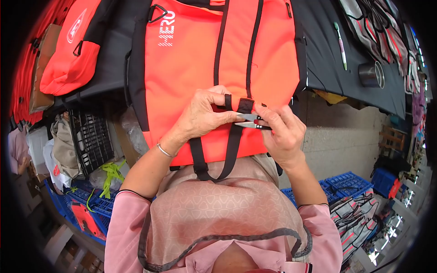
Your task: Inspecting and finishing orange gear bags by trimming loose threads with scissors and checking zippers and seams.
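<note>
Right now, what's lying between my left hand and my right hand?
In the head view, the blades of the thread snips and a black webbing strap sit between your left hand and right hand, over the orange-red backpack.

Setting reads as a bag workshop. Evidence: small snips [250,124] over a large orange bag [182,68] at a dark covered bench [323,50]; second orange bag [70,63] far left; grey trimmed pieces [380,34] heaped far right; blue crates [348,183] near right; bare, concrete-looking floor [339,136].
</note>
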A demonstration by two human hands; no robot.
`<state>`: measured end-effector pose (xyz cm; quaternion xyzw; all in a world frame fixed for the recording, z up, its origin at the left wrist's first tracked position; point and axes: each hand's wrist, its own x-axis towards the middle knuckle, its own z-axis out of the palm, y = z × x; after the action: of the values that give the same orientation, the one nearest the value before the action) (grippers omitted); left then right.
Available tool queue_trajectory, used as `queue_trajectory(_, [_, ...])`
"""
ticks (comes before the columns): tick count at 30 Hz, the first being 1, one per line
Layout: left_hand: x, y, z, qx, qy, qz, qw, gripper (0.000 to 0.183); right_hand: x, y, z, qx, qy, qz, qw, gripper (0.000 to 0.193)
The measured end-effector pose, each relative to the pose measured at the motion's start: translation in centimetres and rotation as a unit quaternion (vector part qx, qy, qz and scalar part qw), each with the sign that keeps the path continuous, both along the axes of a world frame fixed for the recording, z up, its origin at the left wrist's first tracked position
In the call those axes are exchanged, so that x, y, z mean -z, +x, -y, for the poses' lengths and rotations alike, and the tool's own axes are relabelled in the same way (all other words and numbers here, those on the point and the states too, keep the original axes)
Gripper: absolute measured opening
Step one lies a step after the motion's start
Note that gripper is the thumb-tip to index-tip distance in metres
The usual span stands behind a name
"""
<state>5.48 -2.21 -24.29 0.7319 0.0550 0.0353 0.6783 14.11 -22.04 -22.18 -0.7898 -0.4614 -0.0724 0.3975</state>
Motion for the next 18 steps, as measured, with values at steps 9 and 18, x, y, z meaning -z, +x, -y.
queue_trajectory(9, [0.1,-0.1,0.4,0.006,0.017,-0.016,1.000,0.023,0.3,0.6,0.9,-0.051,-0.017,-0.136,0.989,0.024])
queue_trajectory(18, [0.4,0.2,0.2,0.001,0.037,-0.012,0.999,0.022,-1.5,1.2,7.7,-0.297,-0.072,-0.429,0.850,0.017])
